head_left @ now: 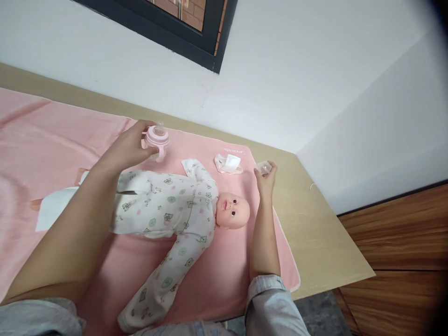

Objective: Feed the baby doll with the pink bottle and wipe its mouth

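could brush the doll (168, 200) through a left forearm (70, 238) crossing its legs. from the doll's head, could drop the clear cap (262, 168) at 1 o'clock, pinched in the right hand's (266, 179) fingers, through a light grip; could tip the pink bottle (156, 136) at 10 o'clock, gripped one-sidedly in the left hand's (129, 145) fingers. counted: one doll, one cap, one crumpled packet (228, 163) at 12 o'clock, one bottle.
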{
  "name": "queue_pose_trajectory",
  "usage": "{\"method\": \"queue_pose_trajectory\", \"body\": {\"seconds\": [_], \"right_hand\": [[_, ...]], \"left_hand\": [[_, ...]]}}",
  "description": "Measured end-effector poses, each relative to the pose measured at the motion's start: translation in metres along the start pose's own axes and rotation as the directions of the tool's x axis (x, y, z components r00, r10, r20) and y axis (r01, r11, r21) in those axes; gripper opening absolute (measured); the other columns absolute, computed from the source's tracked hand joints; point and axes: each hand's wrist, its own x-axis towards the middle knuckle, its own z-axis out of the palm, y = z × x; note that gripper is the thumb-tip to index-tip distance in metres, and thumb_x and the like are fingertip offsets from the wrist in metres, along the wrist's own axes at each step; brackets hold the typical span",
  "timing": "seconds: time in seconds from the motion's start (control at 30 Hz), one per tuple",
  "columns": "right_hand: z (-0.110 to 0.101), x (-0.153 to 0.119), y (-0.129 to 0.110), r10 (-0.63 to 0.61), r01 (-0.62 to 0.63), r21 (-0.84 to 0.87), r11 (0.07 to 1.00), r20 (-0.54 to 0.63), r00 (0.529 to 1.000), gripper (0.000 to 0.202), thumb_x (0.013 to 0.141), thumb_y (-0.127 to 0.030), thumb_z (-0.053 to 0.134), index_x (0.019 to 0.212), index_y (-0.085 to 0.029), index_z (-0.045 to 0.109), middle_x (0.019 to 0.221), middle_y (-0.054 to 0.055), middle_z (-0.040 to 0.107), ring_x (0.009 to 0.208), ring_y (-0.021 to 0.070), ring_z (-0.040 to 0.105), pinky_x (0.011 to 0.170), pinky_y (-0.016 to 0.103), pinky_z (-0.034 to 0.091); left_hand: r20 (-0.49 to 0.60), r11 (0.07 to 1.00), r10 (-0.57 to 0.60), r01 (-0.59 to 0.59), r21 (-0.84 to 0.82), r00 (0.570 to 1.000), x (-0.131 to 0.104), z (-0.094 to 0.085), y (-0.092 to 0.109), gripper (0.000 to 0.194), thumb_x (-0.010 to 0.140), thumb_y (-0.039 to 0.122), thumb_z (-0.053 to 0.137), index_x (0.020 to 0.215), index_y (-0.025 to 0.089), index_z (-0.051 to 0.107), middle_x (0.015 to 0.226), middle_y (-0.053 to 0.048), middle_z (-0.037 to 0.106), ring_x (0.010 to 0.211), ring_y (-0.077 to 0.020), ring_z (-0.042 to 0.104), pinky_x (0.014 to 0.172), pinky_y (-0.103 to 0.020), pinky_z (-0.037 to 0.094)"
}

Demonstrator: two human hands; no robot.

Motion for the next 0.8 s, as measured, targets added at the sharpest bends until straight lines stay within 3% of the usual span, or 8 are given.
{"method": "queue_pose_trajectory", "body": {"seconds": [0.17, 0.27, 0.33, 0.43, 0.57, 0.67, 0.8], "right_hand": [[0.019, -0.008, 0.058, 0.150, -0.142, -0.137, 0.980, 0.049, 0.987, 0.067, 0.070, -0.027, 0.060, 0.132, -0.015, 0.042, 0.122, 0.015, 0.060, 0.104, 0.0230, 0.060, 0.096, 0.039, 0.047], [0.027, -0.015, 0.071, 0.207, -0.189, -0.217, 0.958, 0.066, 0.976, 0.070, 0.070, -0.026, 0.059, 0.137, -0.015, 0.041, 0.126, 0.017, 0.060, 0.111, 0.0269, 0.058, 0.099, 0.043, 0.044], [0.029, -0.017, 0.074, 0.206, -0.183, -0.240, 0.953, 0.075, 0.976, 0.076, 0.070, -0.026, 0.060, 0.141, -0.015, 0.038, 0.130, 0.018, 0.058, 0.116, 0.0289, 0.056, 0.102, 0.044, 0.042], [0.030, -0.018, 0.076, 0.192, -0.168, -0.223, 0.960, 0.090, 0.977, 0.078, 0.074, -0.036, 0.061, 0.144, -0.013, 0.036, 0.134, 0.020, 0.055, 0.122, 0.0308, 0.052, 0.105, 0.047, 0.040], [0.032, -0.019, 0.079, 0.186, -0.170, -0.197, 0.966, 0.062, 0.981, 0.072, 0.085, -0.051, 0.048, 0.142, -0.008, 0.038, 0.134, 0.025, 0.054, 0.125, 0.0320, 0.052, 0.106, 0.049, 0.038], [0.032, -0.019, 0.081, 0.186, -0.175, -0.189, 0.966, 0.042, 0.982, 0.070, 0.088, -0.053, 0.043, 0.140, -0.006, 0.038, 0.136, 0.027, 0.053, 0.126, 0.0331, 0.052, 0.106, 0.050, 0.038], [0.033, -0.020, 0.082, 0.183, -0.173, -0.184, 0.968, 0.037, 0.982, 0.074, 0.089, -0.057, 0.039, 0.140, -0.005, 0.039, 0.137, 0.028, 0.051, 0.130, 0.0338, 0.050, 0.108, 0.049, 0.036]], "left_hand": [[-0.031, 0.992, 0.061, -0.057, 0.113, 0.998, 0.001, 0.017, -0.055, 0.066, 0.085, 0.048, 0.040, 0.127, -0.002, 0.052, 0.108, -0.010, 0.070, 0.091, -0.0206, 0.067, 0.064, -0.028, 0.041], [0.010, 0.985, 0.120, -0.120, 0.125, 0.993, 0.003, 0.024, -0.076, 0.068, 0.082, 0.047, 0.041, 0.122, -0.007, 0.052, 0.095, -0.011, 0.072, 0.076, -0.0168, 0.068, 0.059, -0.027, 0.037], [0.037, 0.984, 0.098, -0.102, 0.144, 0.994, 0.003, 0.027, -0.083, 0.069, 0.082, 0.048, 0.038, 0.121, -0.008, 0.051, 0.089, -0.010, 0.072, 0.072, -0.0156, 0.067, 0.057, -0.027, 0.036], [0.049, 0.980, 0.021, -0.031, 0.199, 0.999, 0.003, 0.032, -0.088, 0.075, 0.085, 0.053, 0.031, 0.125, -0.009, 0.047, 0.087, -0.010, 0.071, 0.076, -0.0182, 0.068, 0.056, -0.026, 0.036], [0.006, 0.957, -0.106, 0.101, 0.271, 0.994, 0.002, 0.035, -0.088, 0.096, 0.084, 0.071, 0.020, 0.128, -0.010, 0.045, 0.090, -0.015, 0.070, 0.083, -0.0208, 0.069, 0.056, -0.025, 0.036], [0.019, 0.965, -0.092, 0.084, 0.249, 0.996, 0.000, 0.033, -0.081, 0.107, 0.077, 0.080, 0.017, 0.126, -0.011, 0.044, 0.091, -0.017, 0.069, 0.085, -0.0229, 0.069, 0.057, -0.026, 0.034], [0.057, 0.960, -0.128, 0.109, 0.259, 0.990, -0.002, 0.030, -0.070, 0.100, 0.080, 0.077, 0.022, 0.128, -0.008, 0.046, 0.100, -0.019, 0.070, 0.088, -0.0246, 0.069, 0.060, -0.028, 0.040]]}}
